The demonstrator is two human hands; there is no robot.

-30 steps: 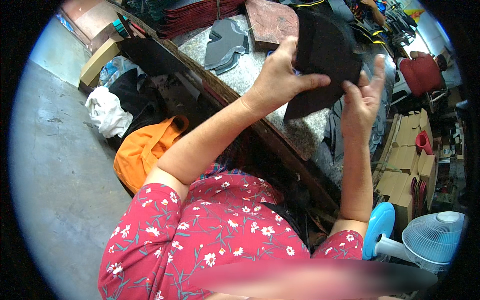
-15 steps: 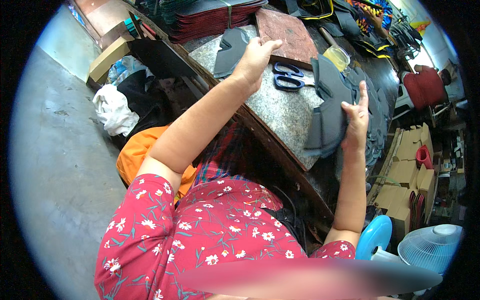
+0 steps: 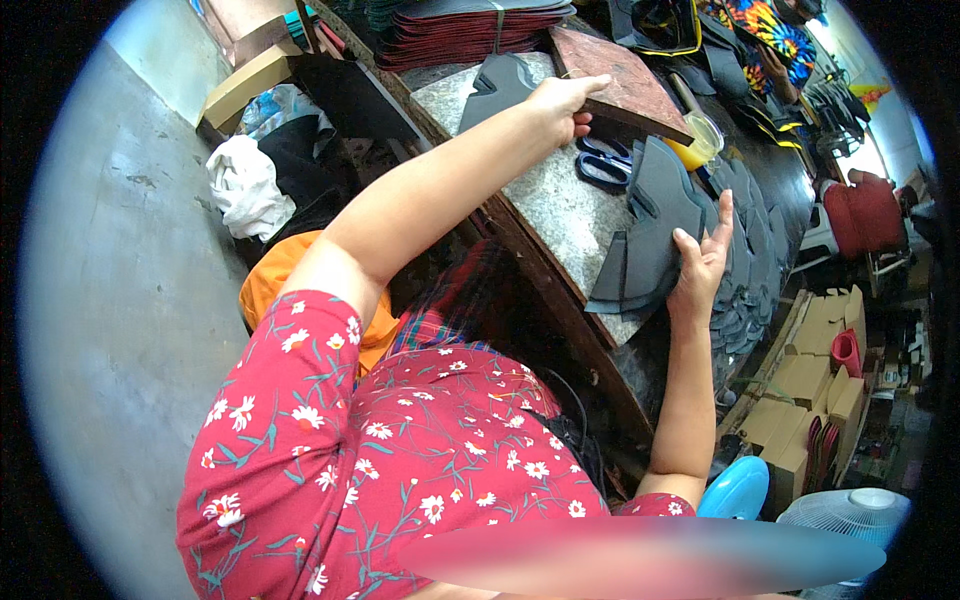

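My left hand [image 3: 562, 108] is at the near edge of a thick reddish board [image 3: 625, 75]. One finger lies on the board's top and the others curl at its edge, closed on it. My right hand [image 3: 698, 268] is open beside several dark grey notched foam pieces [image 3: 655, 205], its fingers apart and its thumb against their edge. Dark blue-handled scissors [image 3: 603, 165] lie between the board and these pieces, the blades hidden. Another grey cut piece [image 3: 497, 88] rests behind my left wrist on the speckled stone slab [image 3: 555, 215].
A tied stack of red and grey sheets [image 3: 475, 32] stands at the back. A yellowish cup [image 3: 700, 142] is beside the board. More grey pieces [image 3: 745, 270] pile up at the right. Cartons [image 3: 775, 415] and a fan [image 3: 845, 515] are to the lower right. Another person's arm [image 3: 778, 75] shows at far right.
My left hand has moved from above the grey piece to the board's near edge, and the board has turned slightly. The foam pieces by my right hand have shifted. The view has swung a little.
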